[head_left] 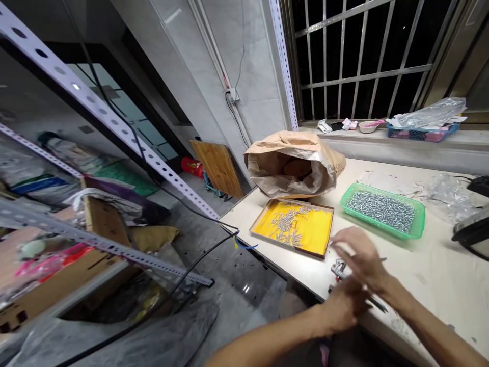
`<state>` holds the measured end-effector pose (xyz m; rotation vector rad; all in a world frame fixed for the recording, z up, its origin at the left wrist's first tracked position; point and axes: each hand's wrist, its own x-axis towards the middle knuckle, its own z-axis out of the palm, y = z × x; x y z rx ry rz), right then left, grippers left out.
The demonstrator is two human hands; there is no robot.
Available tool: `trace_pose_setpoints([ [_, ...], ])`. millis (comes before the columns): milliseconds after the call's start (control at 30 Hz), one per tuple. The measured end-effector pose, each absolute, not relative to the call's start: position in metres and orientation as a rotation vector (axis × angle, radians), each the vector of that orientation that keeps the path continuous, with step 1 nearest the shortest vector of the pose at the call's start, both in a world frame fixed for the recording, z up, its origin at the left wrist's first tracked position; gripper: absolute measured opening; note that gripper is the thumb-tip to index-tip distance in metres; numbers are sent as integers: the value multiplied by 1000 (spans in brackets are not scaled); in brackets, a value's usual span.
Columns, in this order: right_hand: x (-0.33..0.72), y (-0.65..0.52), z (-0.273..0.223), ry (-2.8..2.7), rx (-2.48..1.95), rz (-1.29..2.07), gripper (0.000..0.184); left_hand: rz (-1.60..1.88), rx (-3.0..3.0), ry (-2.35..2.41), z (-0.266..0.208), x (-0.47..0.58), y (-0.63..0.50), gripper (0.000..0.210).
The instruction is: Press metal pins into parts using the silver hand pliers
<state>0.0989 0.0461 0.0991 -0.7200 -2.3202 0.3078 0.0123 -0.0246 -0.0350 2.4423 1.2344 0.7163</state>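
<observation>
My left hand point(341, 306) is low at the table's front edge, fingers curled round something mostly hidden. Beside it is a small metal device point(339, 269) with a red part; whether the hand holds it I cannot tell. A dark pointed piece point(377, 304) sticks out to the right below the hands. Just above, my right hand point(361, 255) pinches thumb and fingers together near the tray's right corner; what lies between them is too blurred to name. The shallow tray point(329, 239) has a yellow bottom with many small metal pins point(287, 221) scattered on it.
A green plastic basket point(420, 224) full of metal pins stands right of the tray. Behind lies an open brown paper sack point(294, 140). Clear plastic bags point(446, 196) and a black object point(473, 232) are farther right. A perforated metal post point(126, 132) and black cable cross the left.
</observation>
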Motion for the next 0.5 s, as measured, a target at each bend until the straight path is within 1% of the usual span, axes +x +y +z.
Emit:
trace_pose_setpoints([
  [33,107,57,111,-2182,-810,249,24,775,2432,1347,-26,-6,-14,36],
  [100,130,84,128,-1985,-965,94,21,866,2322,1766,-4,-50,10,30],
  [167,157,113,133,-1881,-1083,-70,21,738,2210,2094,16,-95,34,28],
  [233,181,138,126,-1903,-1193,-207,24,525,2116,2291,31,-132,56,24],
  [300,199,151,111,-2027,-1386,-290,29,300,2085,2339,37,-155,71,21],
  [367,206,148,93,-2118,-1484,-299,33,155,2104,2302,36,-164,81,21],
  [500,199,100,65,-2247,-1351,-109,36,87,2145,2224,26,-166,91,20],
])
